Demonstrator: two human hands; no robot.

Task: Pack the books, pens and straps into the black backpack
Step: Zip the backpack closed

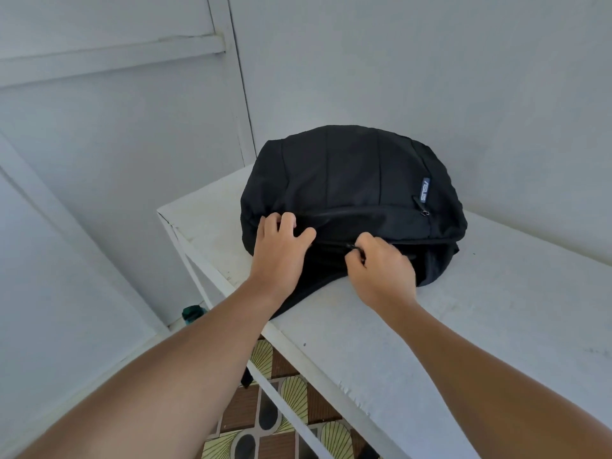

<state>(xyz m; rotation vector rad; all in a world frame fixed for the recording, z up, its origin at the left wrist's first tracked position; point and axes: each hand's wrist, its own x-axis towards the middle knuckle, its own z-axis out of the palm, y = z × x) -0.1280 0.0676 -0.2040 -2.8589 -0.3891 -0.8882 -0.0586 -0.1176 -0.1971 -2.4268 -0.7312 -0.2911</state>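
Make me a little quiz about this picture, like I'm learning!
1. True or false: the backpack lies on the white table.
2. Which hand pinches the zip pull: A left hand, B right hand?
3. What colour is the bottle beside the table leg?

Key: 1 true. 2 B; the left hand grips the backpack's fabric. 3 Dark green.

Backpack (347,180) on table (496,309), both hands (281,250) at its near edge.
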